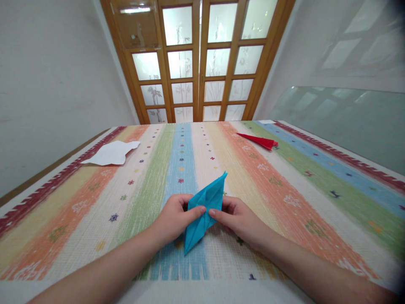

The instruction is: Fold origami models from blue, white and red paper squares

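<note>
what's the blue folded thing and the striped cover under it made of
Blue folded piece: thin matte paper, judging by its sharp creases and pointed tips; both the left hand and the right hand pinch it. Striped cover: probably woven cloth or a mat, given the visible grid-like weave texture, with no shine.

Red paper (259, 141) far right, white paper (110, 153) far left; cloth (284, 202) between open.
</note>
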Demonstrator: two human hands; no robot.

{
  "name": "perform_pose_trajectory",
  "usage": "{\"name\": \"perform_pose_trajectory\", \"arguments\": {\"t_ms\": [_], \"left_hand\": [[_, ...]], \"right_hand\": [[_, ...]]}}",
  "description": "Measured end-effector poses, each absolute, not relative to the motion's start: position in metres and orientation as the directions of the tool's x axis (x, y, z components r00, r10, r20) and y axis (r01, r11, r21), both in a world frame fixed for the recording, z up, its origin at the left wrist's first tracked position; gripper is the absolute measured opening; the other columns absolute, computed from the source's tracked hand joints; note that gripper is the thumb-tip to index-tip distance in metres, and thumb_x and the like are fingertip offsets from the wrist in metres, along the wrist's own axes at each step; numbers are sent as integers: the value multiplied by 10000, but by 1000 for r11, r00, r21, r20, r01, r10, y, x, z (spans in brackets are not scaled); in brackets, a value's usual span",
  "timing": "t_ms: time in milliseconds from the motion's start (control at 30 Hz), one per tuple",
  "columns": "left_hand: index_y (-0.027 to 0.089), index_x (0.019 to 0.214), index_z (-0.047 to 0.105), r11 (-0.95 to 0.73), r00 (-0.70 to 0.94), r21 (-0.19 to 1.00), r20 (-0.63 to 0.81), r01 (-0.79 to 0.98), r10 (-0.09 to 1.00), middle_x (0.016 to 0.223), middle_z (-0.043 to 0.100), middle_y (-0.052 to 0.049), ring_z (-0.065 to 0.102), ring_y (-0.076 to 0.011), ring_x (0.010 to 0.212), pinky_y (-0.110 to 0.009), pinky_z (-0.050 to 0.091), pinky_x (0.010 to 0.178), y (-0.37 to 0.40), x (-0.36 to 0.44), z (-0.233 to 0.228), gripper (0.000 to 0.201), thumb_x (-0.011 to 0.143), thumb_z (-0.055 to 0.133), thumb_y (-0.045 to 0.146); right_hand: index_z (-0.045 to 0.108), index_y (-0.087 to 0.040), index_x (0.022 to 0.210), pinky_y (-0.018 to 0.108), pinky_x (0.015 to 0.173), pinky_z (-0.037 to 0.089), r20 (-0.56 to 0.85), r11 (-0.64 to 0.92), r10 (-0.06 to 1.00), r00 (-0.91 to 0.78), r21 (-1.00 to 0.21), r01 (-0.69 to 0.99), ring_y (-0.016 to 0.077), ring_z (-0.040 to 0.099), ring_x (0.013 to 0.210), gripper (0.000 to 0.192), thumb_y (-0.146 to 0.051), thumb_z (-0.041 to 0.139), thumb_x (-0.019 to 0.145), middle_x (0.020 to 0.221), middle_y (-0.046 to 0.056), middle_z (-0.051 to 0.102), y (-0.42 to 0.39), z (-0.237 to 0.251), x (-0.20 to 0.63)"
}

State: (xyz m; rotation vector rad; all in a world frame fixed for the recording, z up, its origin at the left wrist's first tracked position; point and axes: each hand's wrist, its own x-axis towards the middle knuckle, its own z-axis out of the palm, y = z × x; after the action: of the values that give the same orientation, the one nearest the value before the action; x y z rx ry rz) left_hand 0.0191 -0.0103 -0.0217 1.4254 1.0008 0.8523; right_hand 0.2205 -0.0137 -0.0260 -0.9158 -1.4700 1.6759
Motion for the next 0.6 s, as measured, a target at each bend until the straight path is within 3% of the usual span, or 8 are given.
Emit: {"name": "perform_pose_trajectory", "arguments": {"t_ms": [100,167,267,333,467,600], "left_hand": [[146,717,702,-171,338,947,73,272,938,638,654,-18,574,-139,590,-248,422,561,-15,18,-17,229,846,694,335],[167,782,741,-363,356,860,234,359,905,695,706,-27,628,-154,648,-261,457,613,-19,17,-14,143,867,671,260],[196,967,749,-700,448,622,545,350,709,864,766,-42,696,-168,776,-283,514,725,-24,13,-11,159,874,635,134],[191,1066,714,-834,490,445,675,326,552,938,769,-61,705,-178,822,-293,536,744,-26,10,-11,233,869,629,98],[165,1146,668,-921,562,238,736,309,379,992,759,-95,704,-216,882,-347,569,779,-25,5,-7,265,889,616,128],[140,1128,684,-949,605,106,748,298,274,1014,764,-110,704,-248,946,-391,584,846,-24,2,0,226,932,577,174]], "right_hand": [[721,-204,913,359,839,512,-4,-38,876,-483,-997,-61,203,648,854,261,-445,757,819,820,27,683,-14,-25,219],[674,-207,857,325,753,517,-7,-31,904,-427,-998,-51,179,627,761,268,-446,776,793,766,10,654,-15,-25,218],[542,-220,795,232,510,402,-52,-73,937,-344,-996,-47,114,495,546,368,-473,804,745,630,-48,544,-17,-27,219],[494,-221,763,209,473,343,-57,-67,945,-322,-998,-20,100,451,530,409,-461,823,718,623,-57,524,-18,-28,221],[580,-190,675,229,543,412,-73,-70,931,-357,-997,21,123,486,615,321,-360,852,667,652,-28,569,-22,-23,222],[704,-174,717,248,568,458,-191,-275,842,-505,-956,-97,127,524,613,267,-373,866,642,688,-10,633,-27,-14,218]]}}
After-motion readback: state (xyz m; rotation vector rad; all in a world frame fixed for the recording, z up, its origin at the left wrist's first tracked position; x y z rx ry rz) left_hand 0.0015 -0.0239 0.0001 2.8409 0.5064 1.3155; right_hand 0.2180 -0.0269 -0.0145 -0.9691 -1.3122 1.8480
